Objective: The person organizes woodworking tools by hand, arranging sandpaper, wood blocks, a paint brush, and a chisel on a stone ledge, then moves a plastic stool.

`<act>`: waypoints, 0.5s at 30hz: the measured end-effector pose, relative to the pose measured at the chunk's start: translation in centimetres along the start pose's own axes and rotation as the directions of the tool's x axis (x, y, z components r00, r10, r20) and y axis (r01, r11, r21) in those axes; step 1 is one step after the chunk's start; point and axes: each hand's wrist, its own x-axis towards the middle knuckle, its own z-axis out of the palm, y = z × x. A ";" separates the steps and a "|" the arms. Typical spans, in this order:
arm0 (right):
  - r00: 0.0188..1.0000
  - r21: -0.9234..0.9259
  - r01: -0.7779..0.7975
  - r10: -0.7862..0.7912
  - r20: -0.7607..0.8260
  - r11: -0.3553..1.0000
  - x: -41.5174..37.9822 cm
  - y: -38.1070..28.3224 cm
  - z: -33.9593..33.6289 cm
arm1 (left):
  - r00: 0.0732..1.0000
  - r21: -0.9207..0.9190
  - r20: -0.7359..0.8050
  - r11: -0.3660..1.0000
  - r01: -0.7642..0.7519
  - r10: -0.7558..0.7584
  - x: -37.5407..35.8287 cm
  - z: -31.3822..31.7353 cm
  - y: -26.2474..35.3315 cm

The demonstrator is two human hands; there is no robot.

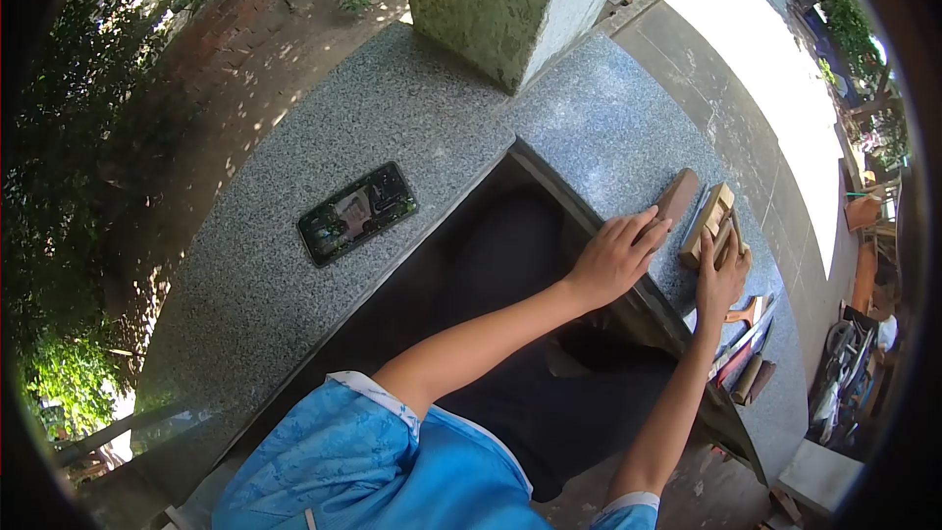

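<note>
The left hand [615, 260] touches the near end of a brown block [675, 196]; the right hand [724, 280] touches a wooden tool [708, 226] beside it. A phone [358, 213] lies on the speckled countertop [422, 88].

Exposure is uneven under daylight. The paving [795, 128] at upper right is blown out to white, with a hard shadow edge beside it. The granite countertop [392, 103] lies in even shade, with a bluish sheen right of the concrete pillar [486, 10]. Dappled sun spots mark the ground at left; foliage there runs from near black to bright green. The smartphone screen [358, 214] shows reflections. The recess under the counter is very dark. Wide-angle distortion bends the counter edges; a black circular vignette closes the corners.
</note>
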 end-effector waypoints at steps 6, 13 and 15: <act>0.998 0.036 0.057 -0.056 -0.032 0.998 -0.8 -1.5 0.2 | 1.000 -0.035 -0.013 0.999 0.009 -0.010 -0.1 0.1 -0.1; 0.992 0.096 0.123 -0.119 -0.046 0.988 -1.5 -3.9 1.1 | 1.000 -0.053 -0.013 0.998 0.024 -0.025 -0.1 0.4 -0.4; 0.992 0.105 0.120 -0.116 -0.042 0.987 -1.6 -4.4 1.3 | 0.999 -0.056 -0.012 0.998 0.029 -0.029 -0.2 0.3 -0.6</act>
